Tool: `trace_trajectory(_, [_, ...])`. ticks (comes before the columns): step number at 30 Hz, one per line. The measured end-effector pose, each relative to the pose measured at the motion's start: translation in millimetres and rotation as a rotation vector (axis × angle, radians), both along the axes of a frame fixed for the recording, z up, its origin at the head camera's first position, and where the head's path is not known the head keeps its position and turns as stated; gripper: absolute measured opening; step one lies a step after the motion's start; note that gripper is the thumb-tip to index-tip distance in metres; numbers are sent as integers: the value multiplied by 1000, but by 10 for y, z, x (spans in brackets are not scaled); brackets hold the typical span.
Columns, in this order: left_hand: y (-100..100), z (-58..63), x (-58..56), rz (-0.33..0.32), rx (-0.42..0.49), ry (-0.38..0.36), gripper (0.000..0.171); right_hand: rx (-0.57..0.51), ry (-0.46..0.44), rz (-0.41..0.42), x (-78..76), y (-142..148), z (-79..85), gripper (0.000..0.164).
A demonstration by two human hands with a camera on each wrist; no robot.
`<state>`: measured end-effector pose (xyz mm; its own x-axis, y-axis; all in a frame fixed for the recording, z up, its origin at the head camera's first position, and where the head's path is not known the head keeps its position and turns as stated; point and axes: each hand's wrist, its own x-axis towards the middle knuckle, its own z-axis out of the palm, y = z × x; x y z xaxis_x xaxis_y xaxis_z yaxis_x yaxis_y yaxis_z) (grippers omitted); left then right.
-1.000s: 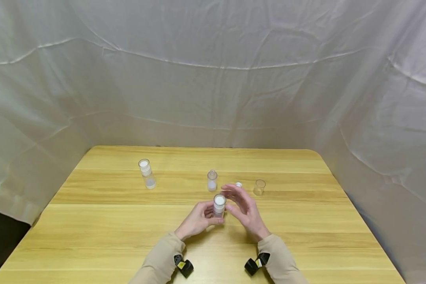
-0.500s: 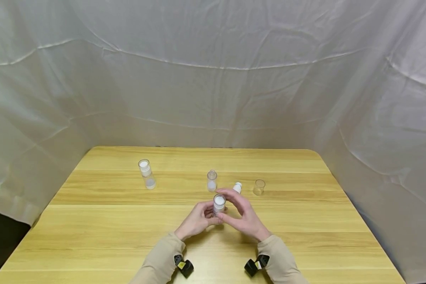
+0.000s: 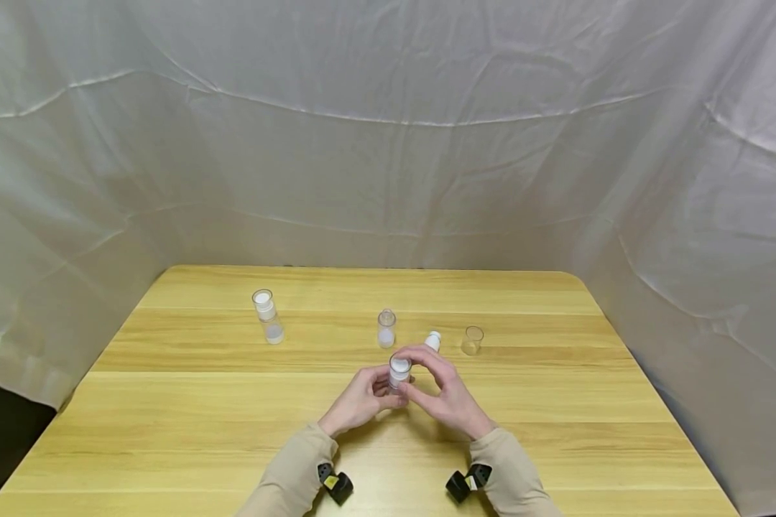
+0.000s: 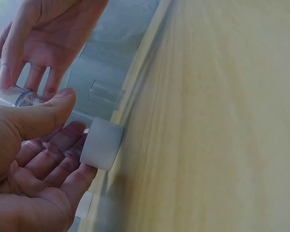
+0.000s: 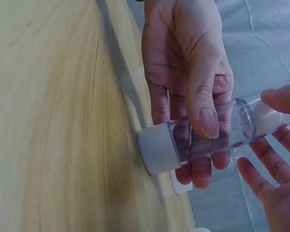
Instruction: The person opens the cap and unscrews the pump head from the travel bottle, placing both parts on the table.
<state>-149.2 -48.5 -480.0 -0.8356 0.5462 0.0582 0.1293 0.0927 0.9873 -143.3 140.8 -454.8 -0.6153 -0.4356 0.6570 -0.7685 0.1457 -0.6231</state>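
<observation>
A clear cylindrical bottle (image 3: 399,375) with a white base (image 5: 158,149) and a white upper part under a clear cap stands upright between both hands. My left hand (image 3: 357,401) grips its clear lower body, the thumb on one side and the fingers round the other. Thumb and fingers of my right hand (image 3: 449,402) pinch the clear cap around the white top. In the right wrist view a clear gap with a ring shows between the two hands. The base is close over the wooden table (image 3: 233,438).
A similar capped bottle (image 3: 268,317) stands at the back left. Behind the hands stand a clear bottle (image 3: 386,330) without a white top, a white pump-like piece (image 3: 432,341) partly hidden by the right hand, and a loose clear cap (image 3: 473,342). Grey cloth (image 3: 388,165) hangs behind the table.
The right hand has moved left, from beside the bottle to pinching its top. The white piece behind that hand shows more. The left hand has kept its hold and place.
</observation>
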Motion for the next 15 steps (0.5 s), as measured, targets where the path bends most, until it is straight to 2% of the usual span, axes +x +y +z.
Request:
trace_trajectory(9, [-9,12,9,-1,-9,9,47,-10,20,-27,-6,-6,-23,47])
trace_trajectory(15, [-9,11,1,-3,-7,6,45,-32,-6,-20,-8,-7,-23,46])
